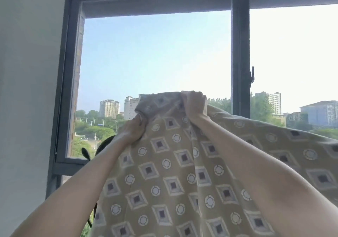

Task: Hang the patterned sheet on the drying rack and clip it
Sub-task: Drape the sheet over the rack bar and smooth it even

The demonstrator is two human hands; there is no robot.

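Two raised hands grasp the patterned sheet (182, 172) at its bunched top edge: the left hand (132, 129) clenches fabric below and left of the right hand (194, 104). From both grips, the sheet drapes downward and rightward before the window (240, 53).

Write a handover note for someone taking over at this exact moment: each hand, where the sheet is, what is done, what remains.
The left hand grips a bunched part of the patterned sheet. The right hand grips it slightly higher.
The sheet is held up in front of the window, draping down and off to the right.
Done: sheet lifted.
No drying rack or clip can be made out in this view.
Left: drape it over the rack, then clip it.
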